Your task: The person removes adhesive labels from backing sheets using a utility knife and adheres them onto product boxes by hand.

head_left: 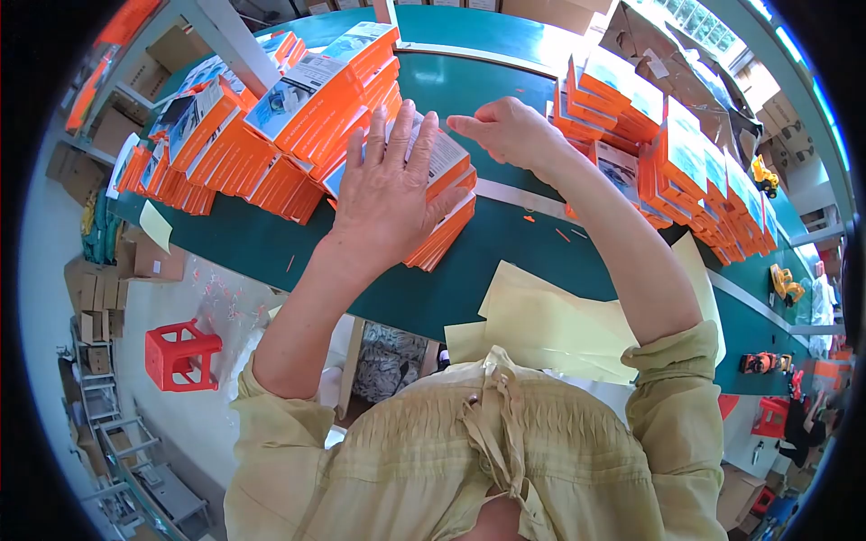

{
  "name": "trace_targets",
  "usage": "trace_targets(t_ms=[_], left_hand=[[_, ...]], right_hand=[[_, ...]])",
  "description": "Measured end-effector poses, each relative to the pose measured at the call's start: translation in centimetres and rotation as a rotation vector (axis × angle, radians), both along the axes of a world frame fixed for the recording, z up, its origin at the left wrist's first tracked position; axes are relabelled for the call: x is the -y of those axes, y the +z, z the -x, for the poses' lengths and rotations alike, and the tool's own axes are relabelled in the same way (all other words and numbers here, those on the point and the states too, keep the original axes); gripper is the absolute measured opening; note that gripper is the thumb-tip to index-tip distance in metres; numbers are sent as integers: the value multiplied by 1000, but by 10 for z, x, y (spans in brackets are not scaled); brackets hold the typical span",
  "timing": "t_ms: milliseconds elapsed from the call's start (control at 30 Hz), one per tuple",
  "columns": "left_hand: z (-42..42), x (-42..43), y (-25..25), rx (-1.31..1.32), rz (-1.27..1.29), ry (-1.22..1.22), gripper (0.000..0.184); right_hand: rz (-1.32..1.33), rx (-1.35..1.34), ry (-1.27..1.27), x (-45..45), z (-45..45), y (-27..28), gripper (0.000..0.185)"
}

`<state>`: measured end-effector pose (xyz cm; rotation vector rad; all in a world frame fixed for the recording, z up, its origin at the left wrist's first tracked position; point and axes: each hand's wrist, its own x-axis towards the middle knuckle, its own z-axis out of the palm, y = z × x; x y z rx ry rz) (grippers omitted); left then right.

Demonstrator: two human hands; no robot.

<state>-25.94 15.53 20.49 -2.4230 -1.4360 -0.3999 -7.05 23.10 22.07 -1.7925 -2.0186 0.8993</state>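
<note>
Fingers spread, my left hand (390,185) lies flat on top of a stack of orange boxes (448,225) at the near middle of the green table (397,293). To its right, my right hand (510,135) hovers over the table with the index finger pointing left toward the stack; its other fingers are curled, and what they hold, if anything, is hidden. More orange boxes with printed tops (293,104) are piled close on the left. Another group of orange box stacks (677,171) stands to the right, beyond my right forearm.
Yellowish paper sheets (555,316) lie at the table's near edge. Toy vehicles (787,284) sit at the far right. A red stool (183,356) stands on the floor at left. A metal post (230,45) rises behind the left boxes. A person (800,428) is at the lower right.
</note>
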Motion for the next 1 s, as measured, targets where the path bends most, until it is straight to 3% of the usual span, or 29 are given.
trace_targets(t_ms=[233,333,500,600,700,767,833,867,967,1000], left_hand=[[-2,-4,-11,-29,44,16,70],[1,-6,-5,-32,71,-28,67],[14,-33,23,46,206,-223,51],[16,-56,15,67,127,-310,45],[8,-51,44,-10,447,-209,63],[5,-56,45,-48,461,-189,67],[6,-56,43,-82,468,-149,72],[5,-51,43,-54,474,-143,73],[-1,-15,26,-92,-239,-200,66],[-10,3,20,107,-301,-271,53]], right_hand=[[42,21,-29,1,-10,-14,58],[-40,-77,-226,10,-26,-40,51],[215,-450,-177,78,-65,-51,36],[314,-516,-150,123,-83,-69,31],[509,-499,-174,164,-89,-78,29],[582,-312,-159,182,-90,-88,31],[263,-124,-93,210,-94,-134,38],[244,-178,-101,222,-96,-153,34],[43,-111,-77,242,-96,-176,27],[-48,-56,-64,246,-95,-180,26]])
